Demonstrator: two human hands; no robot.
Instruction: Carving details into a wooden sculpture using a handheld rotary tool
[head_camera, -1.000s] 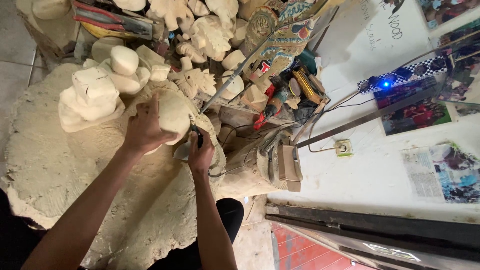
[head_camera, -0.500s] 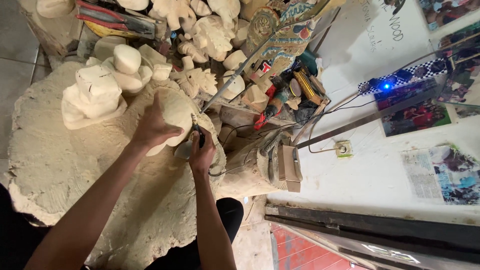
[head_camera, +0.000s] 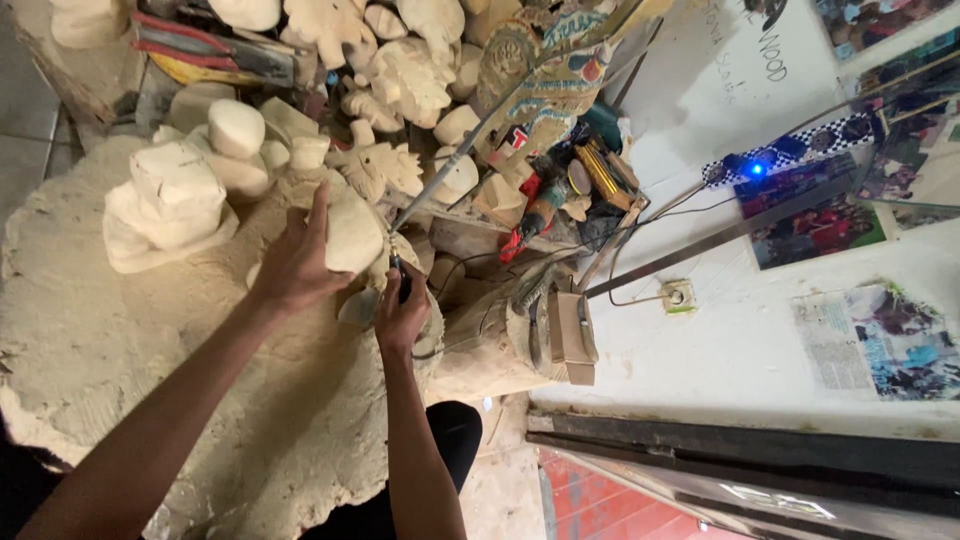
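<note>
Dusty wood slab (head_camera: 150, 380): left hand (head_camera: 295, 265) steadies carving (head_camera: 352, 235); right hand (head_camera: 400, 315) grips tool (head_camera: 400, 285).

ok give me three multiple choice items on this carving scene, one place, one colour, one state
1. Where does the left hand rest?
A. on the pale carving
B. on the wall socket
C. on the floor

2. What colour is the small light on the wall?
A. green
B. blue
C. orange

3. How is the right hand?
A. open and flat
B. hanging free
C. closed around a dark tool

Answers: 1 A, the fingers spread over the carving. 2 B, it glows blue. 3 C, the fingers wrap the tool's handle.
</note>
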